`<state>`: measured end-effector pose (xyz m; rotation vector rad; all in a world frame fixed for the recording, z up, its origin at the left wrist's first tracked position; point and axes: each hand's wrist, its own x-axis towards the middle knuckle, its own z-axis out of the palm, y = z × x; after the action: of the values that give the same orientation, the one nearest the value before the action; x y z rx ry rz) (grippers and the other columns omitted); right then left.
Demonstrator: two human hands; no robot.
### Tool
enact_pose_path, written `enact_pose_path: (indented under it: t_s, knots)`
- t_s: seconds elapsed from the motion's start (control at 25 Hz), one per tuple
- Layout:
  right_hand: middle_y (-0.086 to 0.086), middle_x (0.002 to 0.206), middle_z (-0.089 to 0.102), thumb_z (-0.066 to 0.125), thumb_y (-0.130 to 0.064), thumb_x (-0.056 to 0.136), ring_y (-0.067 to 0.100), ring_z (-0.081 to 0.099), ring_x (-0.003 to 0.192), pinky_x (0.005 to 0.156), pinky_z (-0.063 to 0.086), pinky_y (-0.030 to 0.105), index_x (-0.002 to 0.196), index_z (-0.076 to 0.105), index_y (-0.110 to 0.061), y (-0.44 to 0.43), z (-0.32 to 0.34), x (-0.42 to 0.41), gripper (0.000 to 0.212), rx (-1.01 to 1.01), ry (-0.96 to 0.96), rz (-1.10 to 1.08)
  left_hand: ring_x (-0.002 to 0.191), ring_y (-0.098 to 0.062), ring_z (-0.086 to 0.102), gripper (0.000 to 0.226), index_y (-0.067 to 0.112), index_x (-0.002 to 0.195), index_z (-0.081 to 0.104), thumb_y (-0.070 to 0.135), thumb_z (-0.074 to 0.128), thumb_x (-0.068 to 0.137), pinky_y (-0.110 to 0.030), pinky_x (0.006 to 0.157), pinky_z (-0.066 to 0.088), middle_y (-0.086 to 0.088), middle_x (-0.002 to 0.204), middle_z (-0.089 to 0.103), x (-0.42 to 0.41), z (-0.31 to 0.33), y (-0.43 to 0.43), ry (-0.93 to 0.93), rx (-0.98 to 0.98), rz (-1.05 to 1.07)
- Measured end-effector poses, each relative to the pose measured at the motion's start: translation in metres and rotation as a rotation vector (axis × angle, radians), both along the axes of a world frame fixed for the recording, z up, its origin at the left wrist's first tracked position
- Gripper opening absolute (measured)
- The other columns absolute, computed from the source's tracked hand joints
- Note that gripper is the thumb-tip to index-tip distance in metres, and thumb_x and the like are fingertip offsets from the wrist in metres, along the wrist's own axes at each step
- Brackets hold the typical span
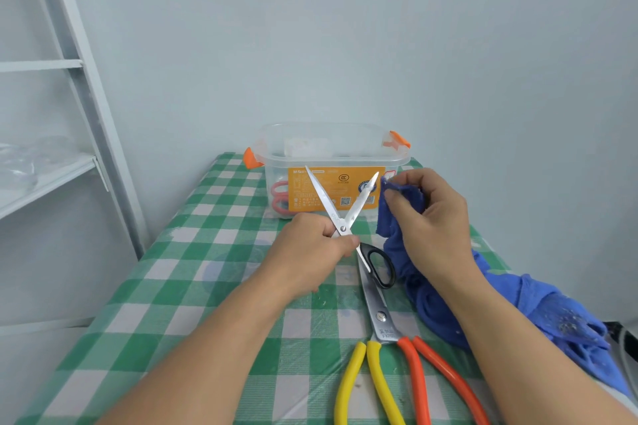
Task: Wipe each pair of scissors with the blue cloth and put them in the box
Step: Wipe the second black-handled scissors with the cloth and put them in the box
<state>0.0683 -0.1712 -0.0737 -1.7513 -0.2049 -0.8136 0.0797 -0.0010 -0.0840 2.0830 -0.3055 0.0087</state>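
1. Progress looks partial: the box (276, 162) stands at the far end of the worktop (207, 252), and through its clear side I see red-handled scissors (280, 197) lying inside. I judge at least one pair is done, though I cannot tell how many pairs the red loops make up
2. Black-handled scissors (324, 198) are the pair I am working on. My left hand (310, 247) grips them at the handle just below the pivot. The blades are spread in a wide V pointing up in front of the box label, and one black loop shows below my fist
3. My right hand (431, 217) pinches a fold of the blue cloth (431, 304) between thumb and fingers, just beside the tip of the right blade. I cannot tell whether the cloth touches the steel. The rest of it trails down under my wrist and lies bunched on the worktop to my right
4. I judge this pair is mid-wipe or about to be wiped, and not yet ready for the box
5. Large scissors with yellow and orange handles (379, 316) lie closed on the worktop between my forearms, blades pointing away from me. Neither hand touches them, so they look left to do
6. What remains, as I read it: wipe both blades of the black pair, close it and set it in the box, which shows no lid, then wipe and box the large pair
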Motion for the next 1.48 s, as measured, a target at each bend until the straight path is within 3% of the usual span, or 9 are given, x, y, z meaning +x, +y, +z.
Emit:
enact_pose_path:
  t_s: [0.16, 0.32, 0.48, 0.68, 0.8, 0.96, 1.08, 1.28, 1.48]
  knots:
    - [-0.003, 0.096, 0.064, 0.07, 0.004, 0.086, -0.002, 0.062, 0.092, 0.078, 0.044, 0.008, 0.089, 0.074, -0.02, 0.007, -0.007, 0.002, 0.025, -0.271, -0.089, 0.007, 0.044, -0.02, 0.037, 0.048, -0.009, 0.08, 0.054, 0.035, 0.072, 0.088, -0.027, 0.048, 0.034, -0.007, 0.058, 0.042, -0.001, 0.001, 0.0, -0.002, -0.007, -0.008]
    - [-0.004, 0.095, 0.064, 0.067, -0.008, 0.087, 0.011, 0.062, 0.087, 0.074, 0.05, 0.027, 0.097, 0.078, -0.015, 0.011, -0.017, 0.005, 0.017, -0.463, -0.072, 0.123, 0.046, -0.02, 0.035, 0.042, -0.009, 0.076, 0.053, 0.028, 0.071, 0.086, -0.03, 0.046, 0.032, -0.005, 0.056, 0.04, 0.002, 0.0, 0.001, -0.002, -0.066, 0.002]
    - [-0.004, 0.093, 0.065, 0.063, -0.013, 0.089, 0.013, 0.064, 0.085, 0.071, 0.051, 0.03, 0.099, 0.08, -0.014, 0.009, -0.019, 0.006, 0.019, -0.426, -0.066, 0.183, 0.043, -0.02, 0.035, 0.04, -0.01, 0.074, 0.053, 0.023, 0.072, 0.088, -0.026, 0.042, 0.031, -0.008, 0.056, 0.039, 0.002, 0.002, 0.003, 0.017, -0.127, 0.002]
    - [-0.004, 0.095, 0.064, 0.062, 0.002, 0.092, 0.007, 0.062, 0.088, 0.075, 0.048, 0.017, 0.102, 0.08, -0.011, 0.004, -0.017, 0.016, 0.024, -0.359, -0.207, 0.038, 0.035, -0.015, 0.032, 0.034, 0.004, 0.064, 0.061, 0.022, 0.073, 0.09, -0.022, 0.04, 0.029, 0.005, 0.042, 0.036, -0.004, 0.011, 0.002, 0.053, -0.203, -0.03]
    - [-0.012, 0.095, 0.06, 0.061, 0.007, 0.092, 0.005, 0.061, 0.088, 0.077, 0.047, 0.015, 0.104, 0.079, -0.012, 0.0, -0.016, 0.018, 0.029, -0.334, -0.197, -0.015, 0.035, -0.015, 0.032, 0.032, 0.0, 0.067, 0.062, 0.02, 0.073, 0.09, -0.023, 0.039, 0.03, 0.004, 0.043, 0.037, -0.007, 0.012, 0.003, 0.051, -0.191, -0.054]
    - [-0.001, 0.092, 0.064, 0.063, 0.003, 0.093, 0.01, 0.063, 0.084, 0.074, 0.05, 0.023, 0.101, 0.08, -0.012, -0.001, -0.018, 0.012, 0.024, -0.331, -0.12, 0.168, 0.036, -0.017, 0.031, 0.036, -0.01, 0.076, 0.06, 0.021, 0.073, 0.089, -0.022, 0.04, 0.03, -0.003, 0.049, 0.036, -0.005, 0.01, 0.004, 0.05, -0.175, -0.033]
    - [0.001, 0.087, 0.061, 0.063, -0.002, 0.091, 0.011, 0.06, 0.079, 0.069, 0.048, 0.023, 0.101, 0.08, -0.011, 0.0, -0.02, 0.01, 0.021, -0.428, -0.146, 0.263, 0.034, -0.017, 0.031, 0.035, -0.007, 0.075, 0.062, 0.023, 0.075, 0.088, -0.022, 0.04, 0.03, -0.005, 0.05, 0.035, -0.004, 0.01, 0.006, 0.063, -0.179, -0.027]
    - [-0.001, 0.092, 0.06, 0.06, 0.001, 0.09, 0.017, 0.062, 0.074, 0.063, 0.053, 0.032, 0.099, 0.08, -0.012, 0.002, -0.02, 0.015, 0.026, -0.387, -0.246, 0.084, 0.037, -0.02, 0.034, 0.036, -0.007, 0.071, 0.062, 0.022, 0.076, 0.086, -0.023, 0.041, 0.03, -0.01, 0.054, 0.041, -0.006, 0.015, 0.006, 0.002, -0.126, -0.03]
    - [-0.002, 0.096, 0.059, 0.061, -0.002, 0.092, 0.02, 0.062, 0.088, 0.08, 0.042, 0.005, 0.104, 0.079, -0.01, -0.006, -0.012, 0.014, 0.023, -0.372, -0.26, -0.235, 0.04, -0.018, 0.033, 0.042, -0.011, 0.073, 0.059, 0.025, 0.075, 0.086, -0.024, 0.043, 0.029, 0.001, 0.047, 0.038, -0.01, 0.015, 0.004, -0.031, -0.01, -0.077]
